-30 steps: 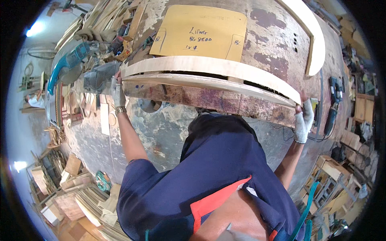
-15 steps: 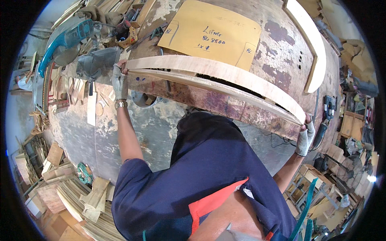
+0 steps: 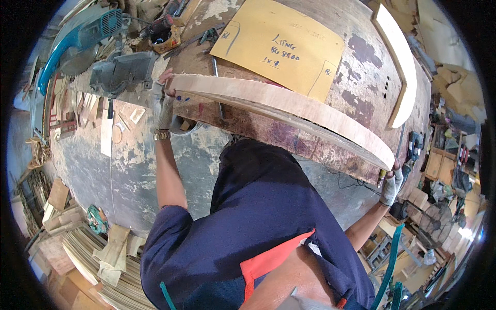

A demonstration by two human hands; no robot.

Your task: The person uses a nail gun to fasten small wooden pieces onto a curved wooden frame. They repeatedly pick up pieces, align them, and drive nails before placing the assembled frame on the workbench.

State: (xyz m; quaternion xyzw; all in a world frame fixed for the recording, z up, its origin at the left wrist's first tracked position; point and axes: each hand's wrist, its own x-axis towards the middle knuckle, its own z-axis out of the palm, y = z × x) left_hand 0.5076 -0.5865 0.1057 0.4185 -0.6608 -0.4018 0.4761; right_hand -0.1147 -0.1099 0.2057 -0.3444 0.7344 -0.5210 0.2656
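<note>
A long curved wooden piece [image 3: 289, 99], pale on its broad face, stretches across in front of me above the near edge of the workbench. It appears to be made of two layers, with a thin dark line between them toward the right. Its left end is gripped by my left hand [image 3: 164, 103], in a grey fingerless-looking glove with a metal watch at the wrist. My right hand [image 3: 392, 183], gloved too, closes round the right end, its fingers partly hidden. Just beyond the piece lies a yellow cardboard template [image 3: 284, 44] with handwriting and drawn outlines.
At the far left stands a blue mitre saw [image 3: 77, 46] with its blade exposed. A pale angled wooden piece [image 3: 408, 77] lies on the bench's right side, near a dark power tool [image 3: 415, 146]. Stacked wood strips [image 3: 98, 263] lie at lower left; a fan [image 3: 434, 217] stands at right.
The dark gap between the wooden piece's layers has narrowed to a thin line. The piece has turned to show more of its broad face, and both hands still hold its ends.
</note>
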